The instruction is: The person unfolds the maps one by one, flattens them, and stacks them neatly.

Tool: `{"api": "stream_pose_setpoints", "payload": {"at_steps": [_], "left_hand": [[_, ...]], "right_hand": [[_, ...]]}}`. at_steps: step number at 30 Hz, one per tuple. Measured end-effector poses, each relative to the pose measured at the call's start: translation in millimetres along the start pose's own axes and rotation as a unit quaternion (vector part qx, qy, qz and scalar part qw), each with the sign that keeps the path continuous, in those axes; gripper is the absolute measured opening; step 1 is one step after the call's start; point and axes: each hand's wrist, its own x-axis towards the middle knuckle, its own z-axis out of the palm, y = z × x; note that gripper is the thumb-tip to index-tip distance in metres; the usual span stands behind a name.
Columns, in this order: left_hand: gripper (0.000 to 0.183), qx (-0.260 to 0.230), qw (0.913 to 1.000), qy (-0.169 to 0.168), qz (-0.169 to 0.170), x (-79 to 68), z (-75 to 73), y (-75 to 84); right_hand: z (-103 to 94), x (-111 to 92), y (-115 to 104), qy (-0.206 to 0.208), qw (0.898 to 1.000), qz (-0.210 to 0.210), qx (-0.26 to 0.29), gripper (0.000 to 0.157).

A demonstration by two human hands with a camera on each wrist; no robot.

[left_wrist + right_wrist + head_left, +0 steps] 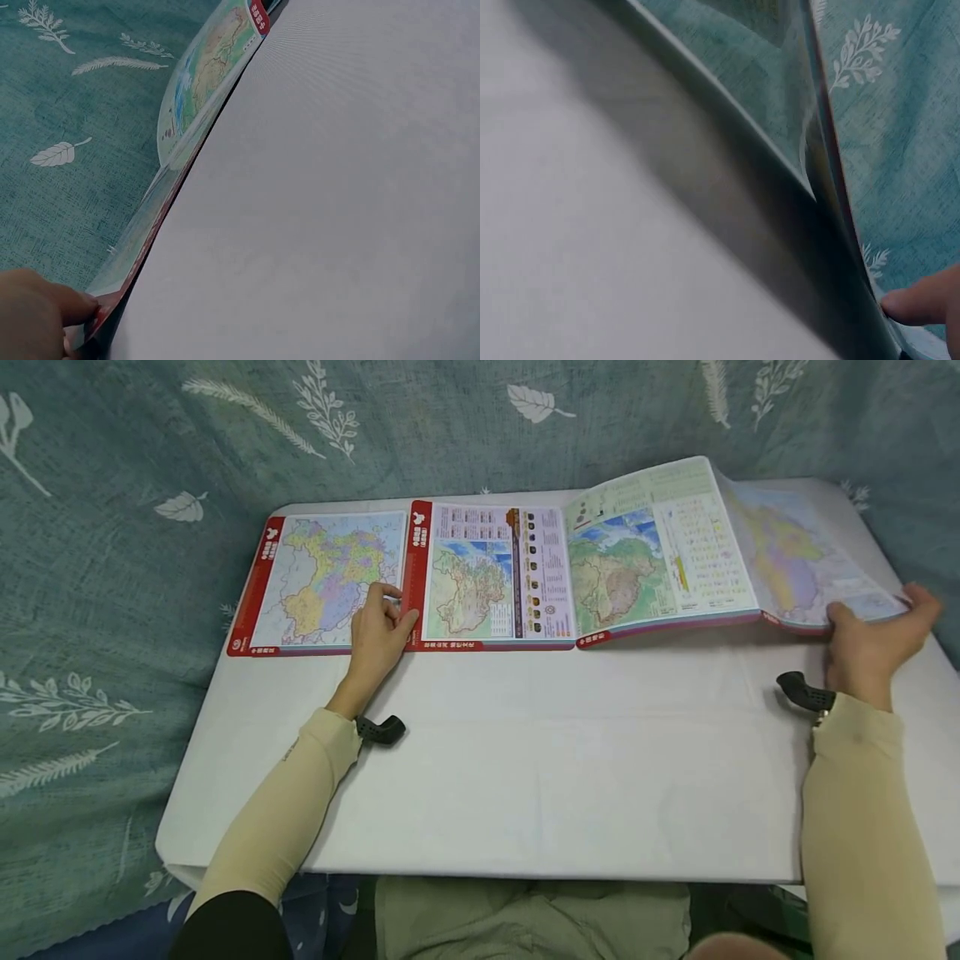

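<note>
Printed maps run in a row along the back of the table. A map (322, 577) with a red band lies flat at the left. Beside it starts a fold-out map (468, 577), whose left part lies flat and whose right panels rise in a peaked fold. My left hand (375, 635) pinches the lower part of its red band; the thumb (75, 306) shows on that red edge in the left wrist view. At the far right my right hand (873, 643) grips the lower right corner of the last panel (795, 552), thumb (915, 300) against the edge.
A white cloth covers the table (555, 760). Behind and at the left hangs a green leaf-patterned curtain (420, 427). A black wrist device (382, 729) sits at the left cuff, another black wrist device (806, 692) at the right. The person's lap is below the front edge.
</note>
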Motion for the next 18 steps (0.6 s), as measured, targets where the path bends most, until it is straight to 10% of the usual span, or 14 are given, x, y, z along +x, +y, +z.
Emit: {"api": "stream_pose_setpoints", "payload": {"at_steps": [5,12,18], "left_hand": [[0.035,-0.003,0.9999,0.013,0.000,0.1,-0.2,-1.6],[0.028,-0.001,0.9997,0.023,0.008,-1.7,-1.2,-3.7],[0.022,-0.018,0.9991,0.033,0.022,-0.3,-1.3,-3.9]], "right_hand": [[-1.0,-0.8,2.8,0.045,0.984,-0.046,-0.164,0.070],[-0.5,-5.6,2.3,0.094,0.971,-0.070,-0.209,0.059],[10.0,-19.7,2.2,0.134,0.947,-0.221,-0.193,0.038]]}}
